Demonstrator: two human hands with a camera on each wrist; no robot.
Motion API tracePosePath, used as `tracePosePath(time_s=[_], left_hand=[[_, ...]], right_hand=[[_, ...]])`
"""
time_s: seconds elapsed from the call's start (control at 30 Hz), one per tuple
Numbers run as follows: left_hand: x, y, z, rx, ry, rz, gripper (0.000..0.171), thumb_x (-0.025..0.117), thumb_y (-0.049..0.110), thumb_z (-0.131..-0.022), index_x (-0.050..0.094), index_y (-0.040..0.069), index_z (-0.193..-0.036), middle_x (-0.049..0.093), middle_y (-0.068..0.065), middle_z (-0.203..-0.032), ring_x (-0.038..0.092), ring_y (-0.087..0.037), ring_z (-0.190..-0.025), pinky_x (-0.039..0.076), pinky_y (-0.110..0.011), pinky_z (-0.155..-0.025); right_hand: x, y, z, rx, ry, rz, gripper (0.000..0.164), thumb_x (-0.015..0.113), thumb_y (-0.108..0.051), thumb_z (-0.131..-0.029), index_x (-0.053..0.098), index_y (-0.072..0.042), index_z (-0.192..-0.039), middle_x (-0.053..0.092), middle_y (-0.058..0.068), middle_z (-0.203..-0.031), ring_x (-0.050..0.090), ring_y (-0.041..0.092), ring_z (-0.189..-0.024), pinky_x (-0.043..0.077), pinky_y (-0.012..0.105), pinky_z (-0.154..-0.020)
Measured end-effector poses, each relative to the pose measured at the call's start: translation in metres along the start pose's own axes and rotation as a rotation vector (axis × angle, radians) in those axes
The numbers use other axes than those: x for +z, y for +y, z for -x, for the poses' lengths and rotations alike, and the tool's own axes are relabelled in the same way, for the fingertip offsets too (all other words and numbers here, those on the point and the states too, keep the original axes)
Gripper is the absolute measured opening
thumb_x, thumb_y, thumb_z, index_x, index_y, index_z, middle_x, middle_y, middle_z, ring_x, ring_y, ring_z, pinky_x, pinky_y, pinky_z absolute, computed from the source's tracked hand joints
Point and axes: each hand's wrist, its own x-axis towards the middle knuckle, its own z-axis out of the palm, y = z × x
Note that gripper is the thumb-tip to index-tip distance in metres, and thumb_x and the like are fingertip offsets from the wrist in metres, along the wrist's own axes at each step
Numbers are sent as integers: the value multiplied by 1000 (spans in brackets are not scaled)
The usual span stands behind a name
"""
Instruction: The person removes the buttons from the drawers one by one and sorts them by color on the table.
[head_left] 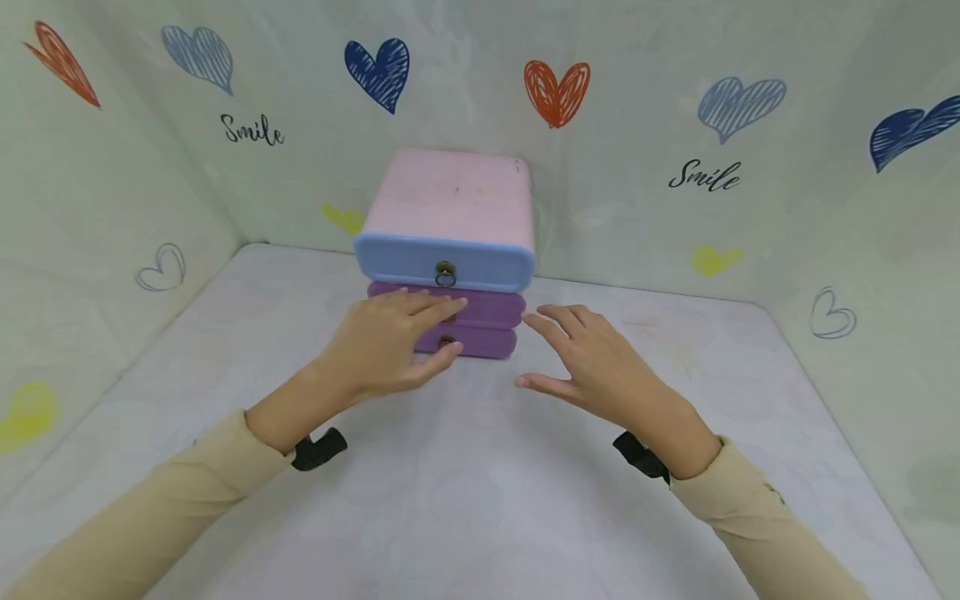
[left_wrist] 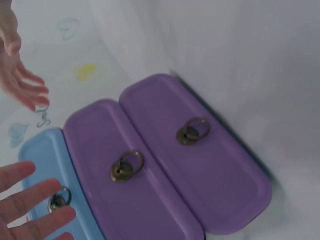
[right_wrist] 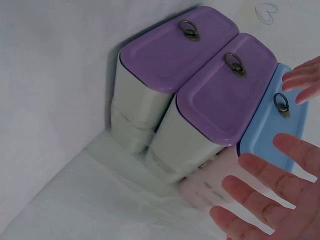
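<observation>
A stack of three small drawers stands at the back of the table. The top one has a pink casing and a blue front; below it are the middle purple front and the bottom purple front. Each front carries a brass ring pull. My left hand is held before the purple fronts, fingers extended and thumb apart, partly covering them in the head view. Just right of the stack, my right hand hovers with fingers spread and slightly bent. Both hands hold nothing.
A pale cloth covers the table. Behind the stack hangs a white backdrop printed with hearts and the word Smile. From the right wrist, the purple drawers show whitish casings. Dark straps circle both wrists.
</observation>
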Motion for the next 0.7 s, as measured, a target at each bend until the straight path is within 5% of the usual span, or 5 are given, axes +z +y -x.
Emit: tracePosePath(time_s=[0.13,0.23,0.4,0.6,0.7], left_hand=[[-7,-7,-6,31,109,-5,38,61,43,-79,72,16,-103,73,-3,-88,67,-19,-65,48,-31,-47],[-12,-14,-12,75,209,20,30,60,38,-80,73,14,-91,71,0,-70,57,-12,-46,35,-24,-37],[-20,-31,-21,105,338,117,21,57,28,-81,69,11,-79,63,3,-54,50,-6,-40,32,-19,-37],[-28,-50,-32,33,430,225,18,56,18,-81,68,6,-88,56,0,-52,41,-7,-41,33,-20,-41],[-30,-59,-36,4,449,245,21,55,17,-81,67,4,-92,60,-5,-57,47,-12,-45,38,-23,-45]], right_hand=[[2,-6,-11,-25,47,-7,60,64,-43,-84,52,-5,-129,60,12,-116,56,29,-106,46,43,-90],[4,-9,-20,-34,80,-11,45,64,-33,-87,59,-5,-121,65,9,-104,59,26,-97,47,40,-85],[6,-16,-31,-1,66,-46,30,62,-26,-89,63,-6,-112,67,4,-88,61,20,-85,46,37,-79],[13,-20,-45,-23,118,-80,21,58,-17,-90,64,-5,-107,66,3,-84,59,19,-76,48,37,-77],[17,-22,-52,-55,167,-85,20,56,-10,-90,63,-5,-108,67,5,-87,58,19,-73,48,36,-71]])
